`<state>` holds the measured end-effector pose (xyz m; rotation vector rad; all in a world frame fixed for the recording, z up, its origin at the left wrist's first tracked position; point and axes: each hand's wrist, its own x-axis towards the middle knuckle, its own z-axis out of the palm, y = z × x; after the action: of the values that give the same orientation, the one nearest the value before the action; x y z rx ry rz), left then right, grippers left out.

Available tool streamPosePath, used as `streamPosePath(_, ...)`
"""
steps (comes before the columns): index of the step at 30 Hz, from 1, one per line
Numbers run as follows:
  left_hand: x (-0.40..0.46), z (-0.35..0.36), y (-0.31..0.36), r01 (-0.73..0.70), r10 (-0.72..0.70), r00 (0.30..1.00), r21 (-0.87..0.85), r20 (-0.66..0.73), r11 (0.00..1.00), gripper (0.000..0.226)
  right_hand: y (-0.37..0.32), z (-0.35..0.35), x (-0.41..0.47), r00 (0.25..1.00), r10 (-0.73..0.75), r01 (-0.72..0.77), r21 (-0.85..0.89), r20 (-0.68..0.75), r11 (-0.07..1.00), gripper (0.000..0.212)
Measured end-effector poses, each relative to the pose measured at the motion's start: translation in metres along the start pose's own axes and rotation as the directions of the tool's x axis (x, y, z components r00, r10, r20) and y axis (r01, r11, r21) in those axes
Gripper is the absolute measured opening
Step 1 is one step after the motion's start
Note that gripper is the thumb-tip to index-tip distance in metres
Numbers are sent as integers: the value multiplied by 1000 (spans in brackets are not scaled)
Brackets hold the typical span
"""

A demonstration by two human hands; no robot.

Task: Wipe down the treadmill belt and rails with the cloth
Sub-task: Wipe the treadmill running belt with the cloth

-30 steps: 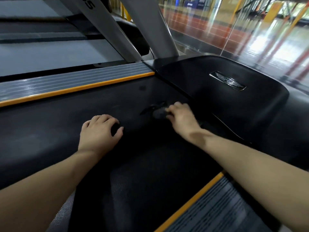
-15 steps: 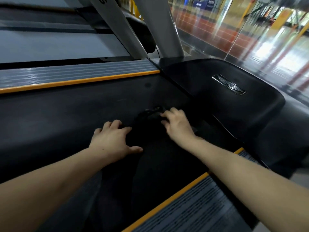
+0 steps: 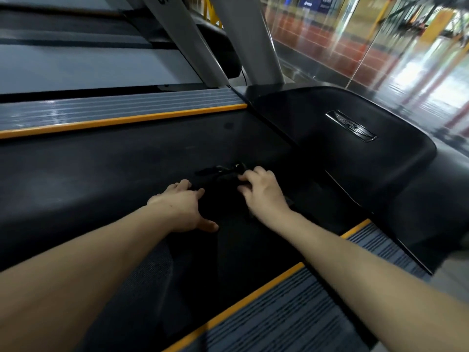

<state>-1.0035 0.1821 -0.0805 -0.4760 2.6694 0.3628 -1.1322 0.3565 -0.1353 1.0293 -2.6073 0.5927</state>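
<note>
A black cloth (image 3: pixel 223 196) lies spread on the dark treadmill belt (image 3: pixel 101 174), hard to tell apart from it. My right hand (image 3: pixel 261 193) grips the cloth's bunched far edge near the black motor cover (image 3: pixel 342 153). Just to its left, my left hand (image 3: pixel 184 208) presses flat on the cloth with fingers spread. Grey ribbed rails with orange trim run along both sides of the belt: the far rail (image 3: pixel 121 110) and the near rail (image 3: pixel 291 313).
Two grey uprights (image 3: pixel 182 39) rise from the treadmill's front end. A neighbouring treadmill (image 3: pixel 76 64) sits beyond the far rail. A glass wall (image 3: pixel 368 47) stands to the right, behind the motor cover.
My left hand slid right along the belt, close to my right hand and onto the cloth. My right hand stayed on the cloth's bunched edge.
</note>
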Motion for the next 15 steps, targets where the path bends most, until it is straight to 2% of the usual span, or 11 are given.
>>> streamPosePath(2,0,-2,1,8,-8,1000,13,13,1000,112,40,-12,14,999,37,-34,-122,23,992,23)
streamPosePath(4,1,-3,4,13,-13,1000,32,11,999,111,95,-28,24,981,179,-191,-235,-71,953,23)
streamPosePath(6,0,-1,7,18,-18,1000,53,-1,998,110,122,-40,22,928,340,-368,-241,-150,898,24)
streamPosePath(9,-1,3,6,22,-21,1000,48,-8,999,110,94,-33,13,885,436,-460,-175,-162,871,26)
streamPosePath(11,-2,5,4,26,-26,1000,34,-1,999,110,54,-23,3,914,389,-401,-117,-111,909,27)
streamPosePath(13,-4,6,3,30,-30,1000,21,6,999,110,14,-16,-14,971,237,-239,-72,-41,968,25)
streamPosePath(15,-4,6,3,29,-29,999,11,14,1000,110,-4,-16,-26,996,77,-77,-17,40,997,23)
